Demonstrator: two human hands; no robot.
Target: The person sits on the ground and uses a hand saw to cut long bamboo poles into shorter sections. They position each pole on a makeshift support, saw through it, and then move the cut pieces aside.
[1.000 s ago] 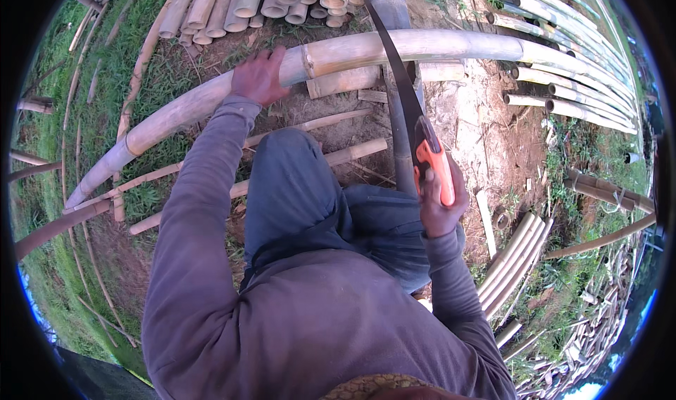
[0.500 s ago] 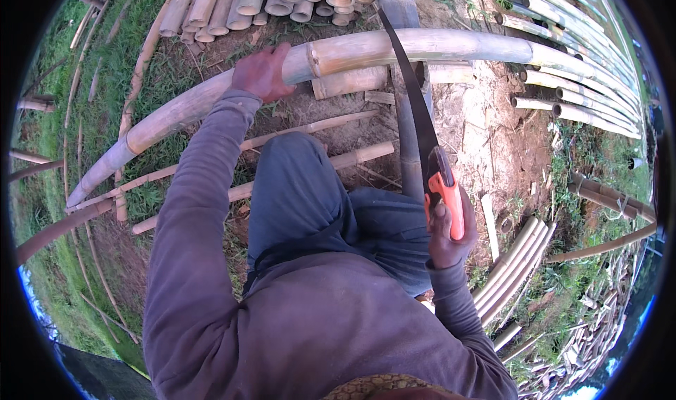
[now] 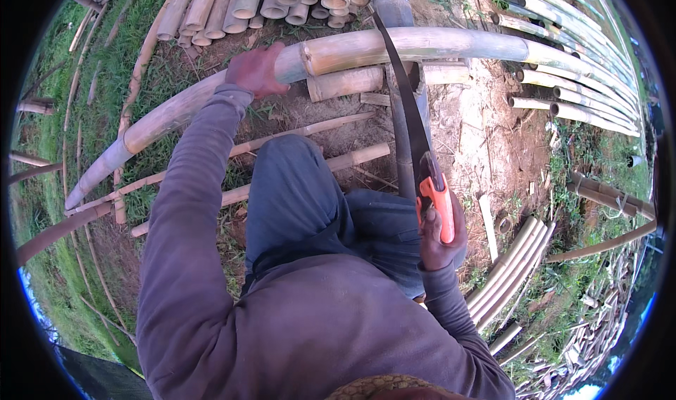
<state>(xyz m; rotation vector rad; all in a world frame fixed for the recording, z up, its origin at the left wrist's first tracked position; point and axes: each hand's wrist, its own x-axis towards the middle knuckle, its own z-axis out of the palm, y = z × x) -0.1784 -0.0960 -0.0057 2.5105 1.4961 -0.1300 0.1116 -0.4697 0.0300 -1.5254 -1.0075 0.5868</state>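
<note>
A long, thick bamboo pole [image 3: 415,44] lies crosswise ahead of me, bowed by the lens. My left hand [image 3: 259,70] is closed over its left part, near a node. In my right hand [image 3: 445,236] is the orange handle of a hand saw [image 3: 410,104], its dark, slightly curved blade crossing the pole right of the node. Whether the teeth have cut into the bamboo cannot be made out. Beneath the pole runs a darker bamboo length [image 3: 396,9], pointing away from me. Shorter bamboo pieces [image 3: 345,83] rest just on the near side of the pole.
Stacked bamboo tubes [image 3: 274,2] lie at the far side, with more long poles [image 3: 591,111] at the far right. Split lengths [image 3: 510,273] are by my right arm. Thin poles [image 3: 338,162] pass by my bent knee. Offcuts [image 3: 591,344] are heaped at the lower right.
The saw and my right hand have shifted slightly toward me and to the left. My left hand keeps its grip on the pole.
</note>
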